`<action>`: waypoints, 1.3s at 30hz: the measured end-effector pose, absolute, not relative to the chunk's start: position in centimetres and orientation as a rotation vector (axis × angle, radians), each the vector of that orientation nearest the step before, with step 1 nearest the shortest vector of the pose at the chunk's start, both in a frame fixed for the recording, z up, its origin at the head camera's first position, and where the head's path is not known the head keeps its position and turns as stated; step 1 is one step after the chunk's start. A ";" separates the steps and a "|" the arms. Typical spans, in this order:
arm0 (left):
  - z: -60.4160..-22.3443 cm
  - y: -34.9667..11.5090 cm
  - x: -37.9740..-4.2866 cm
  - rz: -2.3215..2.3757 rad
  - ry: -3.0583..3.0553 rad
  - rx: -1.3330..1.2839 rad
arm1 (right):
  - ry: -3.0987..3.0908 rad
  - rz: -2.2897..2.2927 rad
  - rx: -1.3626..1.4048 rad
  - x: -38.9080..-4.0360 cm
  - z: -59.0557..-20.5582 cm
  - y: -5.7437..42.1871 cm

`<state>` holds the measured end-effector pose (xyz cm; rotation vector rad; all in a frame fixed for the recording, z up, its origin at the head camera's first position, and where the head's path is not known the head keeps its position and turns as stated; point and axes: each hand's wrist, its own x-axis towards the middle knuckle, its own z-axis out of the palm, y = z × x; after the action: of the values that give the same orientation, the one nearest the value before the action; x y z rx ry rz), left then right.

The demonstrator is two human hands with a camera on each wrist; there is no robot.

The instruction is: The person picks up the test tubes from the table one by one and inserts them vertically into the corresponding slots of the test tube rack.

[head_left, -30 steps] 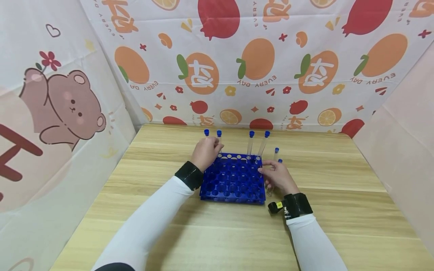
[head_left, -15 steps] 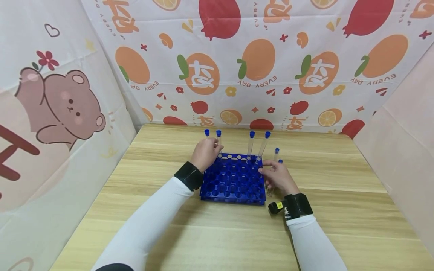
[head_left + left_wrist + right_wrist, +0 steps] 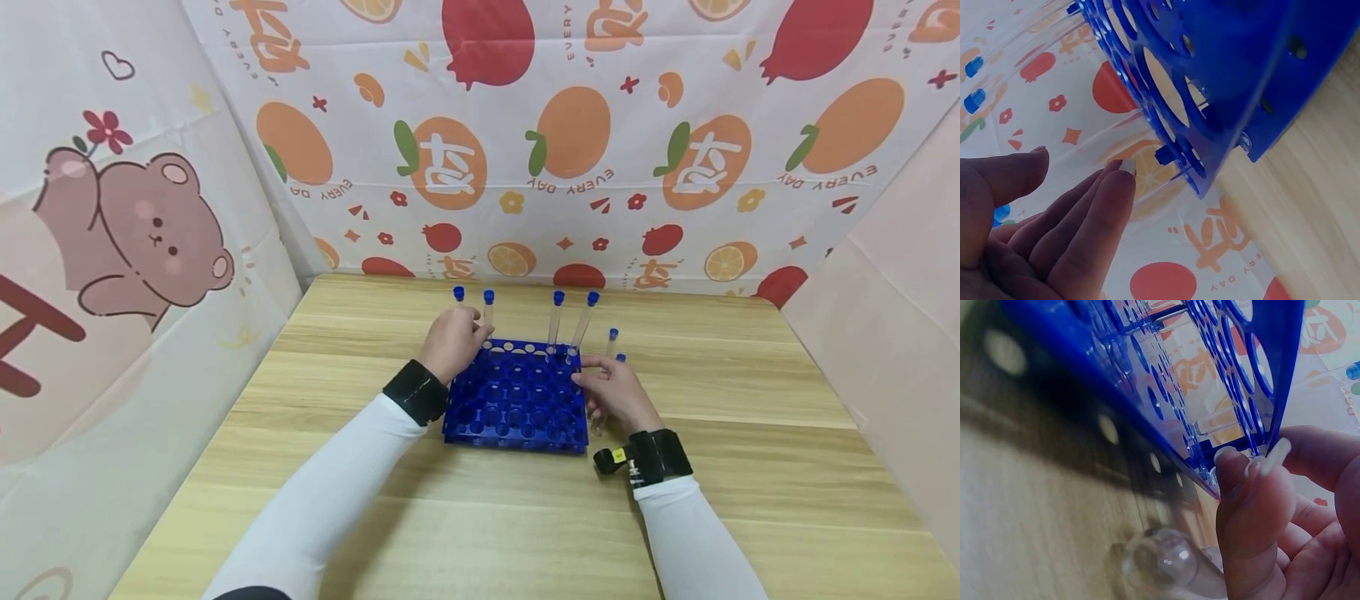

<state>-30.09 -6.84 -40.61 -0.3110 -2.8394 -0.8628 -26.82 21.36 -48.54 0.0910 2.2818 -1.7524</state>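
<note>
A blue test tube rack (image 3: 517, 400) stands on the table, with two blue-capped test tubes upright at its back right corner, one being this test tube (image 3: 555, 321). At the back left corner rise two more capped tubes, including this test tube (image 3: 489, 312). My left hand (image 3: 452, 340) is beside them; in the left wrist view its thumb and fingers are apart, holding nothing. My right hand (image 3: 613, 390) grips the rack's right edge between thumb and fingers, as the right wrist view shows. The lower parts of the left tubes are partly hidden by the left hand.
Right of the rack, partly behind the right hand, two capped test tubes lie on the wooden table (image 3: 750, 467); one rounded glass end (image 3: 1163, 562) shows in the right wrist view. A fruit-print cloth (image 3: 525, 217) hangs behind, and a bear-print cloth (image 3: 150, 242) at left.
My left hand has let go of the inner left test tube and drawn slightly left; that tube's cap has shifted a little to the right. The right hand stays at the rack.
</note>
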 end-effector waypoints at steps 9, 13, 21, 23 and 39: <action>-40.9 -7.5 -29.5 -0.853 -2.866 -0.324 | 2.281 -1.737 0.087 -26.9 -48.5 21.4; -40.6 -8.1 -29.0 -0.821 -2.869 -0.353 | 2.273 -1.715 0.085 -26.6 -47.4 21.2; -41.4 -11.4 -28.5 -0.955 -2.874 -0.281 | 2.265 -1.706 0.086 -26.0 -46.0 20.8; -42.1 -12.4 -28.5 -1.066 -2.887 -0.227 | 2.263 -1.718 0.096 -26.3 -46.8 20.9; -47.7 -13.8 -27.9 -2.035 -2.734 -0.124 | 2.272 -1.714 0.107 -26.7 -47.9 21.1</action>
<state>-27.86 -13.75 -47.69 -0.1242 -2.7344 -2.0348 -26.67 21.13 -47.93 0.1074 2.2716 -1.7137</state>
